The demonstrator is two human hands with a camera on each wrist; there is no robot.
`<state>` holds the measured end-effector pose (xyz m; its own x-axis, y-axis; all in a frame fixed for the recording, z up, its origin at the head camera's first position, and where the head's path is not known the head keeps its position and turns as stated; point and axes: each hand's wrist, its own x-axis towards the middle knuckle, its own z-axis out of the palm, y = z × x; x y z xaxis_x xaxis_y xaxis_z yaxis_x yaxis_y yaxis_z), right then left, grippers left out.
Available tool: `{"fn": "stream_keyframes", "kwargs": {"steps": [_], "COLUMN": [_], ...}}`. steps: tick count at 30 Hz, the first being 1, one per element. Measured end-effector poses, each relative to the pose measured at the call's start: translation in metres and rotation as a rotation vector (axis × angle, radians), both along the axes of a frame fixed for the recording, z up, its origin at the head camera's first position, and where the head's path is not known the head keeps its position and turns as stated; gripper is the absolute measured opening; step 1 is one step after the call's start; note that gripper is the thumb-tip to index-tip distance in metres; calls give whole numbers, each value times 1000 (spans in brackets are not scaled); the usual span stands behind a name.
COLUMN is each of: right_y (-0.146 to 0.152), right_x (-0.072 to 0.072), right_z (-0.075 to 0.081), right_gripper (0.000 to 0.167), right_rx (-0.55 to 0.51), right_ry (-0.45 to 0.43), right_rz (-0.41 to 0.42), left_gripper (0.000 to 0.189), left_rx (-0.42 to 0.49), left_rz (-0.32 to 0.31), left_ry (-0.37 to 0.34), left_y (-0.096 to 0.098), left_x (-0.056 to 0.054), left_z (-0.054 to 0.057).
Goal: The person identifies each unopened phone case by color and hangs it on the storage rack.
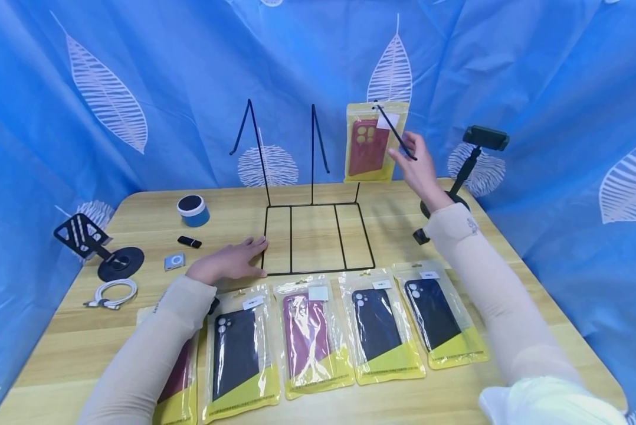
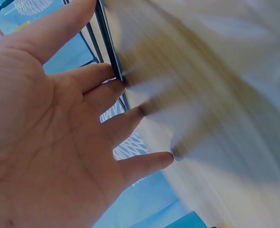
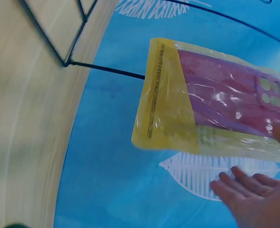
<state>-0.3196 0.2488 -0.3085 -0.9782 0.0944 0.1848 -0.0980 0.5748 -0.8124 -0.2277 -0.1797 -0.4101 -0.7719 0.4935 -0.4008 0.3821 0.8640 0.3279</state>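
Observation:
A clear-and-yellow pouch with a dark red phone case (image 1: pixel 368 147) hangs from the right arm of a black wire display rack (image 1: pixel 312 205). My right hand (image 1: pixel 420 165) is beside the pouch's right edge, thumb toward it. In the right wrist view, that thumb overlaps the pouch (image 3: pixel 173 114), while the other fingers (image 3: pixel 239 190) extend apart from it. My left hand (image 1: pixel 235 260) rests at the left side of the rack's base. Its fingers are spread, with the fingertips (image 2: pixel 161 159) down at the tabletop and some against the black wire (image 2: pixel 109 42).
Several pouched phone cases (image 1: pixel 318 336) lie in a row along the front, one partly under my left sleeve. On the left are a blue jar (image 1: pixel 194 212), a black stick (image 1: pixel 189 242), a small player (image 1: pixel 174 261), a white cable (image 1: pixel 116 293) and a stand (image 1: pixel 120 264). A phone holder (image 1: pixel 464 171) stands right.

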Motion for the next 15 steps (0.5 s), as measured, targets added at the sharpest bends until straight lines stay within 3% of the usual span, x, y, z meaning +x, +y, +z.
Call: {"fn": "stream_keyframes", "kwargs": {"steps": [4,8,11,15], "right_y": [20,41,53,65], "right_x": [32,67,88,104], "right_z": [-12,-37,-56,-73], "right_gripper": [93,90,82,75], "right_rx": [274,577,658,676], "right_ry": [-204,-380,-470,-538], "right_rz": [92,281,353,360], "left_gripper": [86,85,85,85], "left_rx": [6,2,3,13], "left_rz": [-5,-4,-1,9], "left_ry": [-5,-4,-6,-10], "left_y": [1,2,2,2], "left_x": [0,1,1,2], "left_z": [1,1,1,2]}}
